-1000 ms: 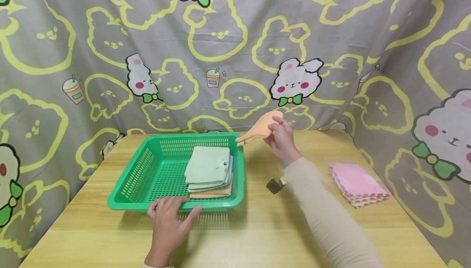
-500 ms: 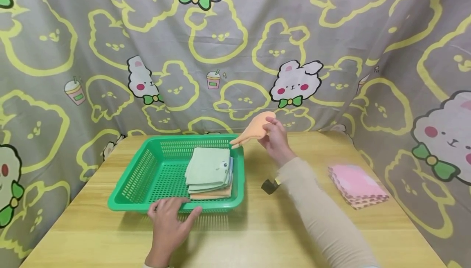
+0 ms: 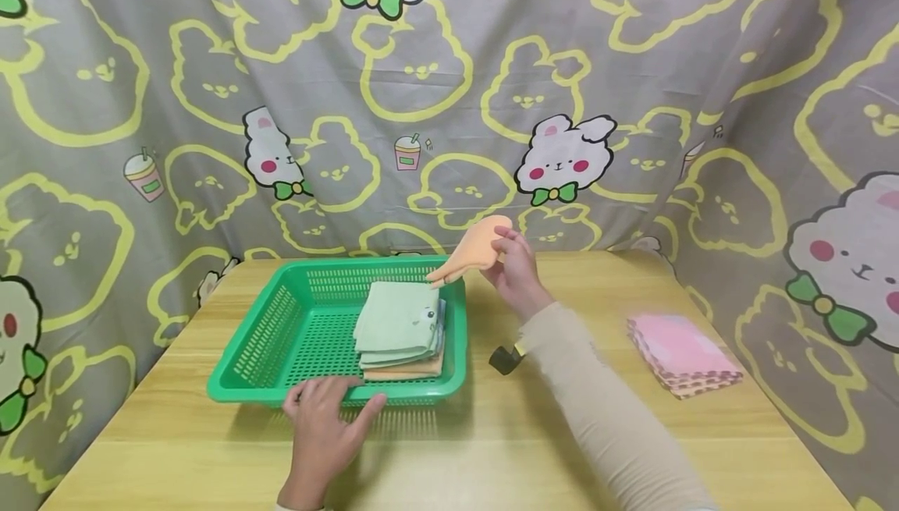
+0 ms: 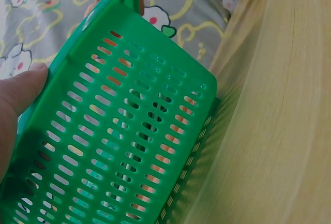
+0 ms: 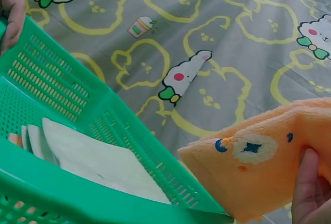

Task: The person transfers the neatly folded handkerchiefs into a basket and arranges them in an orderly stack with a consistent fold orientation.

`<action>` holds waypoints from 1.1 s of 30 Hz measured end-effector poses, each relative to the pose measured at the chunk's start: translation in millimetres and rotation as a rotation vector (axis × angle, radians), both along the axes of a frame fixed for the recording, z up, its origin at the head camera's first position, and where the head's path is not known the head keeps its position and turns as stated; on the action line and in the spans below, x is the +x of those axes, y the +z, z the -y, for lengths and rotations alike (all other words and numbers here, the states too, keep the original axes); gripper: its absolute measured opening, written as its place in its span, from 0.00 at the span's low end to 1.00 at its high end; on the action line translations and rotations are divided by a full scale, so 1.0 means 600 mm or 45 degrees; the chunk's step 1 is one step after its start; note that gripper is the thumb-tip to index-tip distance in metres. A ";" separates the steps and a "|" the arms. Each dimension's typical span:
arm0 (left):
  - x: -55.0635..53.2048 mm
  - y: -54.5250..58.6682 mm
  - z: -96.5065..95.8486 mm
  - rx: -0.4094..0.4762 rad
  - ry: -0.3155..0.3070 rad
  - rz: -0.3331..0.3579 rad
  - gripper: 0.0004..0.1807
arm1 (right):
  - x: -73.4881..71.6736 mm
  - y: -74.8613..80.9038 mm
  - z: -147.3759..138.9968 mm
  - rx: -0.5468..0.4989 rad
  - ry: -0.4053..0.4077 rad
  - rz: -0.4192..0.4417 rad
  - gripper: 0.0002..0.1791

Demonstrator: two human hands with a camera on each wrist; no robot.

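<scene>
My right hand (image 3: 518, 273) pinches a folded orange towel (image 3: 474, 247) with an embroidered animal face, which the right wrist view shows. The towel's lower corner droops over the right rim of a green plastic basket (image 3: 456, 339). Inside the basket, at its right end, lies a stack of folded towels; a pale green towel (image 3: 396, 316) is on top, with blue and orange layers beneath. My left hand (image 3: 325, 425) holds the basket's front rim, fingers over the edge and thumb (image 4: 28, 87) on the outer side.
A folded pink towel (image 3: 681, 351) with a patterned edge lies at the right of the wooden table (image 3: 492, 456). A small black object (image 3: 502, 360) shows beside my right sleeve. A patterned curtain (image 3: 449, 90) hangs behind the table.
My right hand has carried the orange towel leftward, from beside the basket to over its right rim. The left hand and the basket stay in place.
</scene>
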State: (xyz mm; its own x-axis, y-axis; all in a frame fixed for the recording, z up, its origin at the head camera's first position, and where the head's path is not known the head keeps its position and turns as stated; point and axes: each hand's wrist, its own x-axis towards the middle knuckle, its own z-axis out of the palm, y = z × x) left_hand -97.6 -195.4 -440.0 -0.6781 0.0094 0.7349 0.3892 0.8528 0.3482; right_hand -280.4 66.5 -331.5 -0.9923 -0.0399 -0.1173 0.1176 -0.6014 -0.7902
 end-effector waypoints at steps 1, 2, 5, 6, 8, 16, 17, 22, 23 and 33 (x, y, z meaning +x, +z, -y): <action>0.000 0.000 0.000 -0.001 -0.001 0.000 0.24 | 0.001 -0.001 0.002 0.001 0.003 -0.001 0.14; -0.001 0.000 0.000 -0.001 -0.002 0.000 0.24 | 0.000 -0.003 0.004 -0.002 0.004 -0.002 0.14; -0.002 0.000 0.000 -0.003 -0.003 -0.001 0.24 | 0.001 -0.006 0.008 -0.003 0.009 -0.004 0.15; -0.002 0.000 0.000 -0.002 -0.003 -0.002 0.24 | 0.002 -0.007 0.010 -0.003 0.011 -0.004 0.15; -0.002 -0.001 -0.001 0.000 -0.003 -0.001 0.24 | 0.002 -0.007 0.012 0.001 0.011 -0.003 0.15; -0.001 -0.002 -0.002 0.009 -0.013 -0.003 0.23 | 0.003 -0.009 0.023 -0.015 0.019 -0.003 0.16; -0.001 -0.003 -0.002 0.008 -0.014 -0.005 0.24 | 0.004 -0.009 0.025 -0.020 0.021 -0.001 0.16; -0.001 -0.001 -0.001 0.005 -0.014 -0.013 0.25 | 0.007 -0.008 0.036 -0.025 0.035 0.001 0.15; -0.002 -0.001 -0.001 0.004 -0.014 -0.016 0.25 | 0.007 -0.007 0.038 -0.023 0.035 -0.001 0.15; -0.003 0.001 -0.001 0.003 -0.021 -0.041 0.27 | 0.007 -0.006 0.052 -0.055 0.025 0.029 0.15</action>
State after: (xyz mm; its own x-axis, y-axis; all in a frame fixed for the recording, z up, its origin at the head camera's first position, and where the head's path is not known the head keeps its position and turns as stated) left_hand -99.3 -195.0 -439.6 -0.6539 0.0186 0.7563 0.4144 0.8452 0.3375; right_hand -276.0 35.3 -334.9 -0.9884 -0.0649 -0.1376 0.1474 -0.6324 -0.7605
